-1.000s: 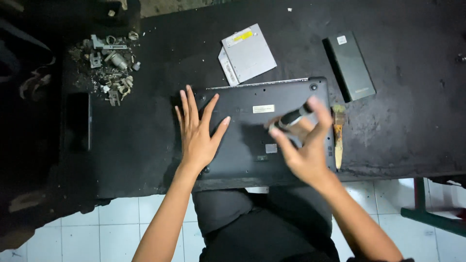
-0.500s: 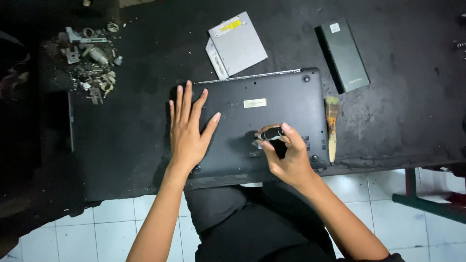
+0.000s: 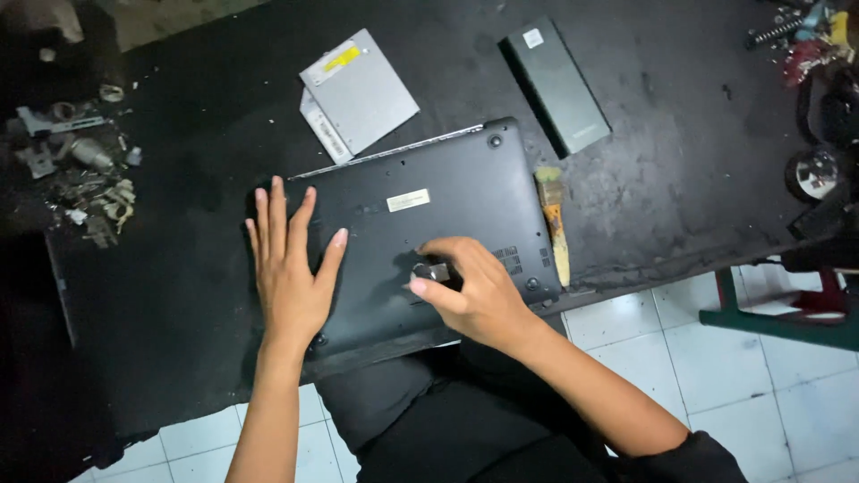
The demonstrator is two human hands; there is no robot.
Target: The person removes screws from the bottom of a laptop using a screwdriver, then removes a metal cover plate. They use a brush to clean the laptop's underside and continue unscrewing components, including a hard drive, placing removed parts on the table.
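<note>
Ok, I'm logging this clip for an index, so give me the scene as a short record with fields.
surface: dark workbench
main item: black laptop, underside up
left hand: flat on the laptop's left part
right hand: grips a small dark tool against the laptop
beside laptop: brush at its right edge
behind laptop: grey drive, black slab
far left: metal scraps

Left hand (image 3: pixel 291 268) lies flat, fingers spread; right hand (image 3: pixel 474 291) is curled, fingertips pinched.

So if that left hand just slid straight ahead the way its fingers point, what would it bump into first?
Probably the silver optical drive: the left hand lies flat on the laptop's underside, fingers pointing up-table, though they may just miss the drive's left side.
</note>
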